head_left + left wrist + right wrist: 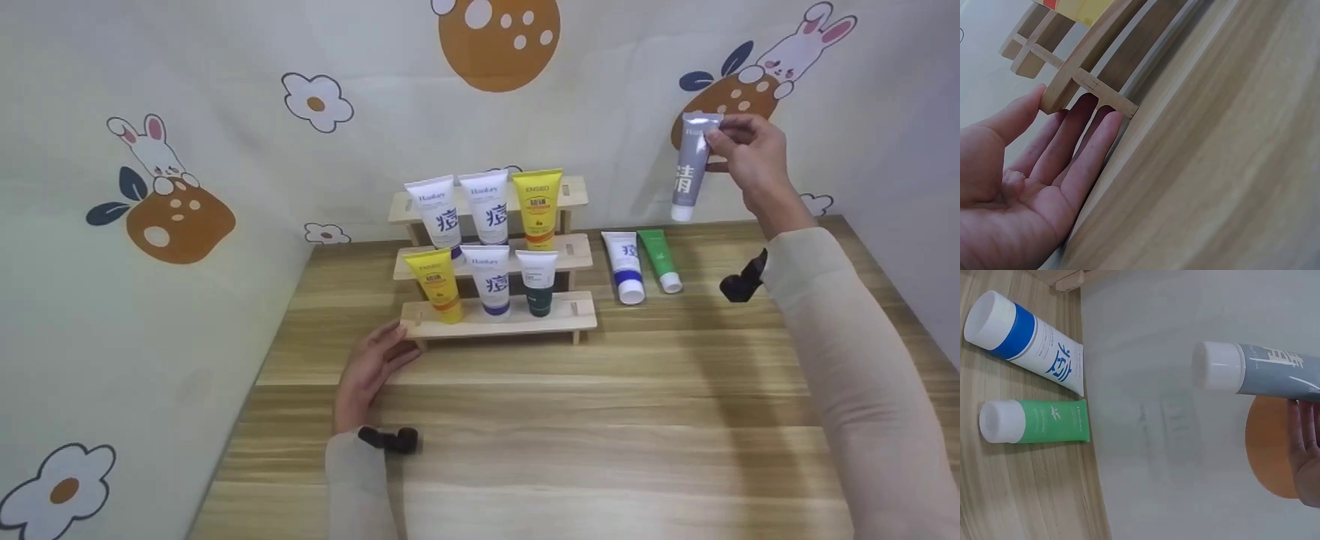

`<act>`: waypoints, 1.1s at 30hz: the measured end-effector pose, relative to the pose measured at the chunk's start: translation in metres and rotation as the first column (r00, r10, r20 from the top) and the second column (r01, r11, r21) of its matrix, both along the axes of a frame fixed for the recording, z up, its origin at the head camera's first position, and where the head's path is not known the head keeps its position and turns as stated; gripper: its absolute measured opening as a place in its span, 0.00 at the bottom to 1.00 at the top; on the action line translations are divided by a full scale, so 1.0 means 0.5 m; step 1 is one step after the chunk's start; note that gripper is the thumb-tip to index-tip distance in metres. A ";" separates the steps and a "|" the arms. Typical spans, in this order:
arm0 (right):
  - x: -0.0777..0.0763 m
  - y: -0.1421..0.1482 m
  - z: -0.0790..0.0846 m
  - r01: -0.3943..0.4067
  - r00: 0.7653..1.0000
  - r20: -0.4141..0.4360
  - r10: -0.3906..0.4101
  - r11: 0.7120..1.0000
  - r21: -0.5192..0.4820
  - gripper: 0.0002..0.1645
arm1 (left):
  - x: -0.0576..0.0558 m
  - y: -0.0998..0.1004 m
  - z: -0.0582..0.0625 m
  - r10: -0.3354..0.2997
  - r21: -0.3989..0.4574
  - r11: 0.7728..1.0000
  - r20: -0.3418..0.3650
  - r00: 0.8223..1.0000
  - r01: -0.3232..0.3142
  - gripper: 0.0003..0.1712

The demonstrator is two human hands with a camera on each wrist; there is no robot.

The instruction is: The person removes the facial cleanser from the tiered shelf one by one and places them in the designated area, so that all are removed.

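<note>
The gray squeeze tube (690,171), pinched near its flat end by the right hand (754,156) above the counter (600,420), is best kept cap-down while the three-tier wooden rack (517,329), lightly gripped at its left end by the left hand (370,367), is steadied.

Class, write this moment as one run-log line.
right hand: holds gray tube aloft | left hand: touches wooden rack | on table: white tube, green tube

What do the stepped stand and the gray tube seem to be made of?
The stepped stand looks like matte wood, perhaps plywood: its slotted boards are pale tan. The gray tube seems smooth, glossy plastic or laminate, with a bright glint near its upper end.
</note>
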State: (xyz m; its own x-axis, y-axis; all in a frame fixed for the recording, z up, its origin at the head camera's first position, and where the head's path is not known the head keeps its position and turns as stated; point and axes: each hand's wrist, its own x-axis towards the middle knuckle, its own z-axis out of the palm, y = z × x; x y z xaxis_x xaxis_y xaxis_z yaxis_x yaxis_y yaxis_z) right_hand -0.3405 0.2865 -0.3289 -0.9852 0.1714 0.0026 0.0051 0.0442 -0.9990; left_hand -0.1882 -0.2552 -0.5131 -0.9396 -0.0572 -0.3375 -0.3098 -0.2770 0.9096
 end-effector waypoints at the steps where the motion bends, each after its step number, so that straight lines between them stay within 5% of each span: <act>1: -0.001 0.003 -0.007 0.008 1.000 0.006 -0.007 1.000 -0.012 0.20 | 0.001 -0.001 0.000 -0.001 -0.004 1.000 -0.001 1.000 0.001 0.37; 21: -0.012 0.062 -0.183 0.039 0.972 0.227 -0.066 0.991 0.125 0.29 | 0.001 -0.002 0.000 -0.023 0.020 1.000 -0.011 1.000 0.023 0.35; 33: -0.011 0.057 -0.243 0.002 0.938 0.341 -0.057 0.987 0.159 0.36 | 0.000 0.000 -0.004 -0.029 0.001 1.000 -0.004 1.000 0.029 0.34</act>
